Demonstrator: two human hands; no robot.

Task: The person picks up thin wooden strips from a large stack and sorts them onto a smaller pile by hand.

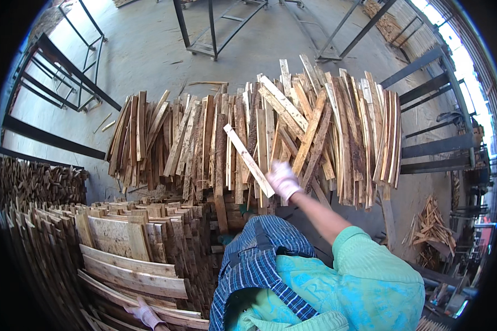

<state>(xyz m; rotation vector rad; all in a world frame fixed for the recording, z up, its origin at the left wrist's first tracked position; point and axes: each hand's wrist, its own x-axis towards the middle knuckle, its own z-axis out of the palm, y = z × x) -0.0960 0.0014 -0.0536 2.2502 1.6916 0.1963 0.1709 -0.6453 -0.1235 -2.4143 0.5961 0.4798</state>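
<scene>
Right hand (283,179), gloved, closed around lower end of a pale wood slat (248,160); slat angled up and to the left, held over the heap. Left hand (145,314), also gloved, low at bottom edge, resting on flat boards (132,270) of the neat stack; grip state not readable, fingers look loosely spread.

Beyond right hand: big loose heap of slats (259,138), ends pointing every way, several crossed on top. Stacked bundles (38,182) to the left, metal racks (210,27) on concrete floor (143,49) behind, more scrap wood (431,226) at right.

Risks, as judged:
- Slat gripped at one end only; long lever, could twist out of glove.
- Crossed pieces on heap top likely to slide or cascade if disturbed.
- Rough edges, splinters through glove.
- Boards under left hand overhang; could tip if leaned on.
</scene>
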